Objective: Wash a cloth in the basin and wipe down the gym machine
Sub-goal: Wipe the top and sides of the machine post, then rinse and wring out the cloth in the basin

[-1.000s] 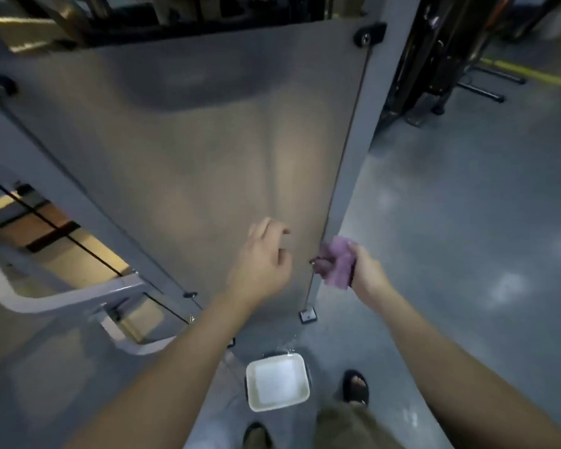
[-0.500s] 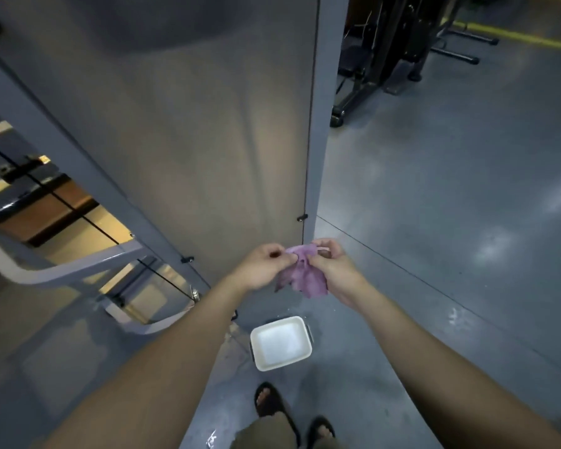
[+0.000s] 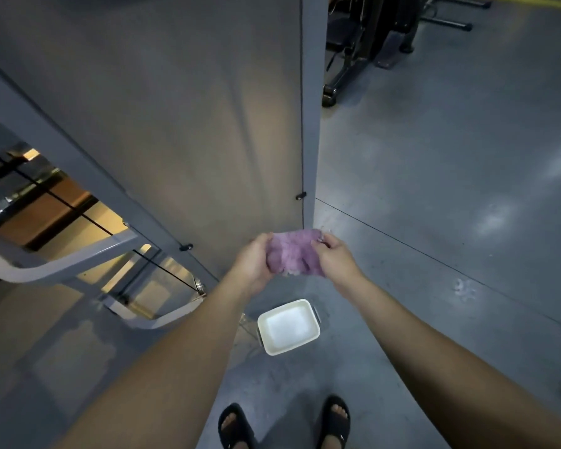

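Note:
A purple cloth (image 3: 293, 252) is stretched between both hands at chest height. My left hand (image 3: 251, 264) grips its left edge and my right hand (image 3: 332, 257) grips its right edge. Below them on the floor stands a white rectangular basin (image 3: 306, 304) with water in it. The gym machine's big grey panel (image 3: 182, 118) rises straight in front of me, its right corner post (image 3: 313, 108) just beyond the cloth.
The machine's white curved frame bars (image 3: 55, 268) and black cables (image 3: 62, 202) lie at the lower left. Another black machine (image 3: 366, 43) stands at the upper right. My feet in black sandals (image 3: 237, 426) are at the bottom, on the wet grey floor (image 3: 450, 205).
A second ago only my right hand held the bunched cloth at the panel's edge. My left hand then took hold of it, and both hands have spread the cloth wider.

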`<state>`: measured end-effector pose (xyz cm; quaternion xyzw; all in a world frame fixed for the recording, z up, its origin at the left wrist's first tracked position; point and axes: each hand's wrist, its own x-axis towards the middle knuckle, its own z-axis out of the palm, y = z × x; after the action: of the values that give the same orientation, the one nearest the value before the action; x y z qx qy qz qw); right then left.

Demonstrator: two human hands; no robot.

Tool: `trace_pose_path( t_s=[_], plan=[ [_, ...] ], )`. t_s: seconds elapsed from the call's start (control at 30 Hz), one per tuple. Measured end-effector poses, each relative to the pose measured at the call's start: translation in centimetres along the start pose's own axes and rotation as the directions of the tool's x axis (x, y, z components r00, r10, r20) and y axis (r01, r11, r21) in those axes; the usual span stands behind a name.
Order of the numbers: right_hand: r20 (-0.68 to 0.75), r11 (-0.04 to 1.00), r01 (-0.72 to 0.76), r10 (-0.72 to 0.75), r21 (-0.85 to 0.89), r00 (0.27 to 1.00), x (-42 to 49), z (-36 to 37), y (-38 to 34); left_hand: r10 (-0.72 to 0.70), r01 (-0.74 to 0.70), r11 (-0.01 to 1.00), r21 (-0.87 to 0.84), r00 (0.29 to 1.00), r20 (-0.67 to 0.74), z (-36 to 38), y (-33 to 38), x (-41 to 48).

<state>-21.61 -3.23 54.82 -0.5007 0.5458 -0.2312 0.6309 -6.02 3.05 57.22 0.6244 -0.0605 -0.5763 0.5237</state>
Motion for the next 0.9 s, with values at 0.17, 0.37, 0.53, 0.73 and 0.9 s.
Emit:
trace_pose_path(
  t_s=[0.17,0.37,0.53,0.73,0.9],
  plan=[
    [-0.08,0.999,-0.051,0.052,0.015,0.995,3.2,1.8,4.8,0.045,-0.034,0.988,0.148,0.997,-0.069,-4.8,-4.4,5.4],
    [-0.068,0.996,-0.078,0.076,-0.03,0.995,7.3,5.0,14.7,0.008,-0.019,0.987,0.157,0.997,0.072,-10.3,-12.7,13.1],
    [0.045,0.972,-0.014,0.025,-0.235,0.999,14.0,6.0,27.6,-0.038,-0.012,0.93,0.367,0.991,0.128,-13.4,-23.4,22.0],
    [0.182,0.823,0.049,0.066,-0.565,0.981,22.5,8.3,44.0,0.025,-0.067,0.803,0.592,0.997,0.078,-17.9,-37.7,32.6],
    [0.208,0.564,0.173,-0.002,-0.807,0.978,28.9,10.7,57.6,0.049,-0.023,0.605,0.796,0.999,-0.008,-21.6,-48.3,42.4]
  ],
)
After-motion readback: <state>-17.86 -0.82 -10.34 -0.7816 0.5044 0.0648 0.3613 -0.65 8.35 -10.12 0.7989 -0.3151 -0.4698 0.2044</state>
